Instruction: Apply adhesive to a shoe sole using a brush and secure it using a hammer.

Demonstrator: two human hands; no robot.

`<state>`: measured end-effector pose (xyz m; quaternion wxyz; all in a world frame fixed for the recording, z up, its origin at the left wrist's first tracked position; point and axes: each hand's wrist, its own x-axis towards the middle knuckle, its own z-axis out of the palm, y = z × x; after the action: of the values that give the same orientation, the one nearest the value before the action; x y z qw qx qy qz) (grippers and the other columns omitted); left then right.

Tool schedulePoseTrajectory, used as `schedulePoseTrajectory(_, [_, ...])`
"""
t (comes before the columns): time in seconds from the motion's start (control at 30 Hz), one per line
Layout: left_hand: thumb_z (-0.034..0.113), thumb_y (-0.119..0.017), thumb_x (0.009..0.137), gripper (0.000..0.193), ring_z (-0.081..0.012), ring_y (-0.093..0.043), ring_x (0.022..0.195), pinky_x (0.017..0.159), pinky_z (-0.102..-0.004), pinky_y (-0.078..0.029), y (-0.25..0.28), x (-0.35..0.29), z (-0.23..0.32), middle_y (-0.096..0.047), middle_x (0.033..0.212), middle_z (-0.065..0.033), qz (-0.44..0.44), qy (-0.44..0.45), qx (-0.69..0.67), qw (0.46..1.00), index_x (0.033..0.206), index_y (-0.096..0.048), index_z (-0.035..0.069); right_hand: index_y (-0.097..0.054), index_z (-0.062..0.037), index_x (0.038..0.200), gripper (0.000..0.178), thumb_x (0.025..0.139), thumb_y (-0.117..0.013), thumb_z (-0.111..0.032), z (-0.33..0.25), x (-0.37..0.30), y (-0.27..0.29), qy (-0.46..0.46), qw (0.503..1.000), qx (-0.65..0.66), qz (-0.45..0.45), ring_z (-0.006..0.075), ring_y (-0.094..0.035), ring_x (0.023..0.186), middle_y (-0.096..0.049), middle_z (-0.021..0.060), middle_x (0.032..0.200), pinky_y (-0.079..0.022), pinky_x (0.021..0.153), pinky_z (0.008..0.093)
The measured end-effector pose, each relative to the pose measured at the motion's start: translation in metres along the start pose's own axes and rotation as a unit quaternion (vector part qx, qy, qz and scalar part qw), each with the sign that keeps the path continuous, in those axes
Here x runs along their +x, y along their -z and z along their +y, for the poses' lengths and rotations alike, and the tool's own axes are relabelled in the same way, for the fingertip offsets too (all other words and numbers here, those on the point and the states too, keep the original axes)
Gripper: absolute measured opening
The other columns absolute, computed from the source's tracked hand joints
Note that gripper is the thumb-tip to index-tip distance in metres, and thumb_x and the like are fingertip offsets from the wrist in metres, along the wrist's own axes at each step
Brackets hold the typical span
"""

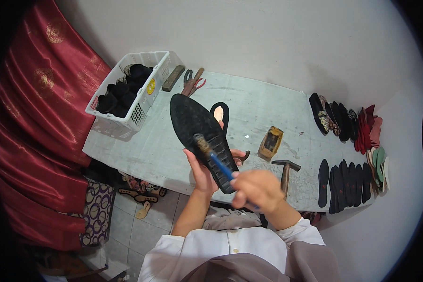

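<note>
My left hand (201, 171) is wrapped around a long black shoe sole (192, 117), its broad face turned up and its narrow ribbed end toward me. My right hand (261, 190) is closed on the blue handle of a brush (221, 164). The brush's stained bristles lie over the middle of the sole and seem to touch it. Partly hidden behind the sole is another black sole-shaped piece (226, 117) with a pale patch. A yellowish open container (270, 143) with dark residue stands to the right, near a hammer (286, 169).
A white plastic basket (148, 105) of black shoes stands at the table's (249, 89) left end. Beside it lie a dark block (173, 78) and pliers (192, 83). Shoes (331, 115), black insoles (345, 185) and coloured pieces (371, 127) line the right side. A red curtain (42, 117) hangs left.
</note>
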<state>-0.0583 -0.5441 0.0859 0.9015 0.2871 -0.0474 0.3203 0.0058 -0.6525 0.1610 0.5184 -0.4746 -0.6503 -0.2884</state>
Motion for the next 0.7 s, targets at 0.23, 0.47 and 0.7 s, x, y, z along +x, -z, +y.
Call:
schedulePoseTrajectory(0.23, [0.079, -0.012, 0.074, 0.096, -0.0319, -0.061, 0.08, 0.063, -0.0387, -0.052, -0.007, 0.0, -0.001, -0.031, 0.139, -0.007, 0.082, -0.017, 0.053, 0.995, 0.14, -0.016, 0.009, -0.061, -0.0002, 0.08, 0.011, 0.071, -0.061, -0.005, 0.011, -0.005, 0.005, -0.06, 0.995, -0.052, 0.057, 0.0202, -0.062, 0.059, -0.061, 0.008, 0.071, -0.047, 0.046, 0.0273])
schedulePoseTrajectory(0.47, [0.073, -0.011, 0.079, 0.088, -0.031, -0.062, 0.081, 0.065, -0.0405, -0.054, -0.004, 0.001, 0.001, -0.028, 0.141, -0.006, 0.055, -0.025, 0.033, 0.998, 0.139, -0.019, 0.009, -0.059, -0.0006, 0.078, 0.006, 0.079, -0.057, -0.006, 0.007, -0.007, 0.0, -0.051, 0.998, -0.005, 0.026, 0.0207, -0.062, 0.059, -0.062, 0.0077, 0.069, -0.051, 0.053, 0.0293])
schedulePoseTrajectory(0.7, [0.078, -0.014, 0.075, 0.094, -0.0298, -0.061, 0.079, 0.063, -0.0375, -0.052, 0.005, -0.002, 0.002, -0.026, 0.142, -0.0039, 0.031, 0.033, -0.021, 0.999, 0.141, -0.013, 0.01, -0.061, -0.0011, 0.082, 0.011, 0.071, -0.06, -0.003, -0.001, -0.004, -0.004, -0.027, 0.999, 0.033, -0.027, 0.0214, -0.062, 0.061, -0.062, 0.0102, 0.074, -0.049, 0.048, 0.0288])
